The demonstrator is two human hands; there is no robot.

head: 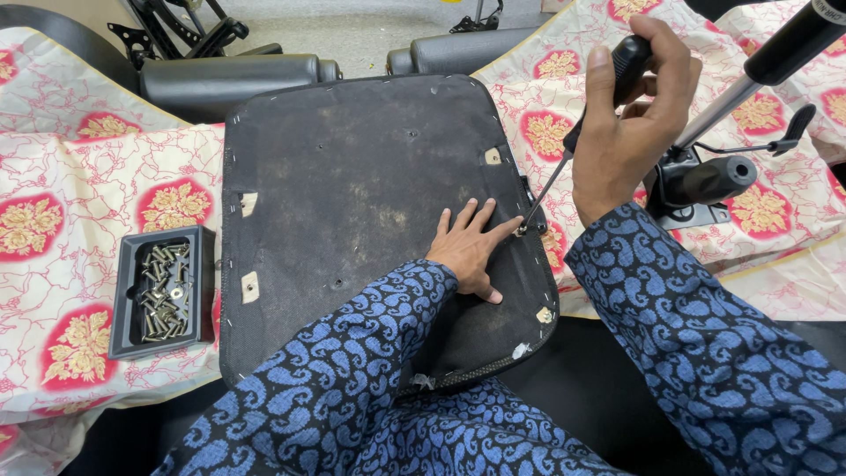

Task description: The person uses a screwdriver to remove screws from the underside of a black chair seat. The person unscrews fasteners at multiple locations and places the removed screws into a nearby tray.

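A person's right hand [630,110] closes around the black handle of a screwdriver [577,132], its thin shaft slanting down to a small screw [520,231] at the right edge of an upturned chair seat base [352,176]. The left hand [467,251] lies flat and open on the dark fabric, fingers spread, its forefinger touching or just beside the screw where the tip meets it.

The screw looks tiny, hard and smooth, likely to slip or roll if let go; it seems best steadied by a fingertip at the head while the driver bears down. The screwdriver appears light and rigid, and is gripped high on the handle. The seat base, a broad stiff panel under worn, stained black cloth stapled round its rim, looks bulky rather than fragile and would best be taken by its edges.

The panel rests across a work surface covered by a cream cloth with red and gold flowers [79,220]. Near the cloth's left edge, just beside the panel, sits a black tray [123,264] heaped with loose screws. Beyond the panel's right edge lies a chair mechanism with a gas lift cylinder [749,84]. Black padded armrests [229,79] lie past the far edge. Both sleeves are blue paisley.
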